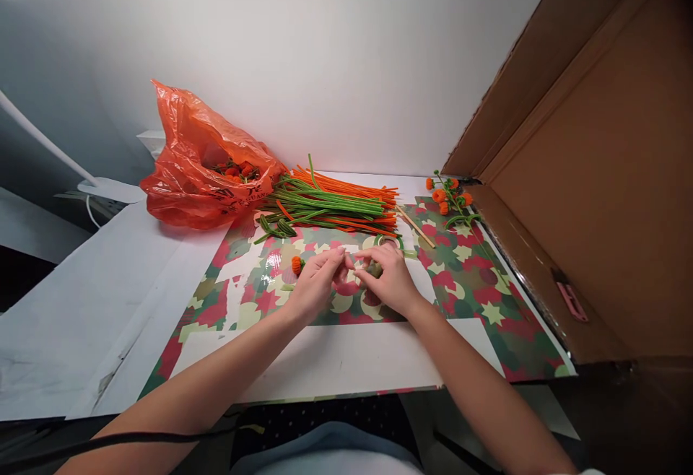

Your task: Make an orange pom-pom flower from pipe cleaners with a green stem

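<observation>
We note our left hand [314, 284] and right hand [390, 281] meeting fingertip to fingertip over the middle of the patterned sheet [471, 280], both pinched on a short green stem [375, 270] lying left-to-right between them, an orange pompom [296, 266] showing just left of the left hand.

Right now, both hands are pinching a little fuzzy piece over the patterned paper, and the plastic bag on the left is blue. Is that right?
Not quite. The plastic bag is orange, not blue, as the head view shows. The left hand and right hand do pinch a little fuzzy piece over the patterned paper.
</observation>
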The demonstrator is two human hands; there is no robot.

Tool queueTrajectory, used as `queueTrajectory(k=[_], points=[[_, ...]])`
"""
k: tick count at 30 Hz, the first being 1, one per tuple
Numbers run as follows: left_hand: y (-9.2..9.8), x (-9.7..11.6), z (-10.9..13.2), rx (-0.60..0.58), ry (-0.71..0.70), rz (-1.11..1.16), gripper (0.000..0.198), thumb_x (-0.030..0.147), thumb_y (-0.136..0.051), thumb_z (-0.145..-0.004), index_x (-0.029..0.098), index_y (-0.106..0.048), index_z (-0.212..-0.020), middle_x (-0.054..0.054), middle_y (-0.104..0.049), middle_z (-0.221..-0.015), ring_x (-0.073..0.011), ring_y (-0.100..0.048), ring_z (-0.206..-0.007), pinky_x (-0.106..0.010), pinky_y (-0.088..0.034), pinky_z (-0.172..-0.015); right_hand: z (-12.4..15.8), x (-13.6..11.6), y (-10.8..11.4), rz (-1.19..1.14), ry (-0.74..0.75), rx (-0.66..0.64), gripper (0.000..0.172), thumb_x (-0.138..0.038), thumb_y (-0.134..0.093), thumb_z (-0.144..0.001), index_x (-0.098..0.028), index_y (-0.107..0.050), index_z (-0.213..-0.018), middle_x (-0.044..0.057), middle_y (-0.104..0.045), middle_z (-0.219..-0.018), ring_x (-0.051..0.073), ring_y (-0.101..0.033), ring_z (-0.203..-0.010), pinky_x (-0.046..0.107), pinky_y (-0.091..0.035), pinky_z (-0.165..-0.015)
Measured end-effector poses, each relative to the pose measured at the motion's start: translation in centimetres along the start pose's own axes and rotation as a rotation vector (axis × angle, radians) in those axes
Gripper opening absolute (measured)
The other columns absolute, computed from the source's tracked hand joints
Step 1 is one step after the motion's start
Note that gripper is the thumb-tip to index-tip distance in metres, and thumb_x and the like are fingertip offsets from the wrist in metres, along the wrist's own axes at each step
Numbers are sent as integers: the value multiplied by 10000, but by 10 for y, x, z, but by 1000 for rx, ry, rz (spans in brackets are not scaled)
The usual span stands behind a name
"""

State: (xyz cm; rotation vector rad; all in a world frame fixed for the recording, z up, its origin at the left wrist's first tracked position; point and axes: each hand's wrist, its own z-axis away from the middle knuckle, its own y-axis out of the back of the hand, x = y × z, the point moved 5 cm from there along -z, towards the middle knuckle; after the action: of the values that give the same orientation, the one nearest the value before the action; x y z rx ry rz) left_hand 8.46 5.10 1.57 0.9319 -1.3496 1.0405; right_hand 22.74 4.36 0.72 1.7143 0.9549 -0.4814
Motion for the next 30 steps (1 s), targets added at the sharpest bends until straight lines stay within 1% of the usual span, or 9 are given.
queueTrajectory(k=[2, 4, 7, 14, 17, 19, 21, 25, 30], points=[[0, 9, 4, -19, -6, 25, 455, 569, -507, -837, 166, -545, -630, 60, -319, -495, -95, -292, -489, -232, -263, -492, 2, -2, -3, 21, 54, -53, 13, -224, -690, -798, -231, -679, -795, 14, -684, -790, 204, -546, -826, 370, -350, -857], [-2, 15, 9, -50, -1, 74, 480, 591, -518, -836, 166, -521, -613, 73, -245, -497, -89, -225, -487, -235, -217, -488, 3, -3, -5, 46, 89, -87, 100, -212, -671, -825, -225, -673, -726, 10, -691, -776, 192, -557, -818, 360, -331, -840], [-6, 20, 14, -96, 18, 154, 508, 585, -521, -849, 171, -453, -564, 74, -194, -515, -88, -180, -496, -242, -176, -491, 3, -4, -8, 106, 114, -154, 113, -189, -627, -866, -227, -702, -791, 10, -703, -791, 185, -558, -826, 359, -292, -819], [-21, 21, 24, -292, 148, 405, 549, 586, -386, -911, 175, -374, -547, 62, -192, -524, -91, -154, -488, -239, -162, -482, 4, -6, -13, 117, 111, -292, 240, -175, -463, -946, -218, -686, -868, 21, -693, -846, 188, -520, -872, 366, -266, -851], [-26, 25, 28, -359, 194, 465, 587, 623, -292, -918, 178, -375, -545, 59, -182, -519, -93, -163, -479, -234, -179, -478, 5, -1, -17, 99, 48, -326, 266, -145, -415, -942, -213, -669, -902, 11, -671, -769, 180, -536, -811, 367, -270, -851], [-27, 27, 31, -380, 216, 494, 598, 625, -269, -920, 174, -379, -543, 55, -187, -524, -93, -172, -477, -228, -186, -475, 6, 1, -19, 93, 23, -329, 280, -131, -386, -938, -209, -655, -937, -8, -642, -691, 169, -540, -748, 361, -277, -836], [-28, 28, 33, -390, 245, 520, 596, 614, -264, -924, 172, -378, -541, 53, -186, -529, -92, -181, -476, -223, -195, -475, 6, 2, -19, 87, 17, -321, 290, -140, -362, -941, -207, -644, -956, -14, -629, -677, 164, -538, -726, 357, -283, -831], [-31, 27, 36, -420, 333, 608, 582, 609, -247, -923, 177, -367, -552, 58, -165, -518, -90, -153, -459, -214, -209, -461, 6, -2, -17, 74, 41, -327, 284, -176, -386, -926, -212, -651, -831, -3, -639, -731, 174, -516, -771, 356, -279, -834], [-33, 27, 38, -460, 390, 748, 557, 594, -238, -925, 181, -394, -585, 59, -176, -509, -88, -141, -445, -201, -205, -438, 6, -4, -16, 54, 58, -348, 314, -199, -369, -914, -198, -597, -697, -15, -602, -660, 165, -477, -723, 355, -271, -811]])
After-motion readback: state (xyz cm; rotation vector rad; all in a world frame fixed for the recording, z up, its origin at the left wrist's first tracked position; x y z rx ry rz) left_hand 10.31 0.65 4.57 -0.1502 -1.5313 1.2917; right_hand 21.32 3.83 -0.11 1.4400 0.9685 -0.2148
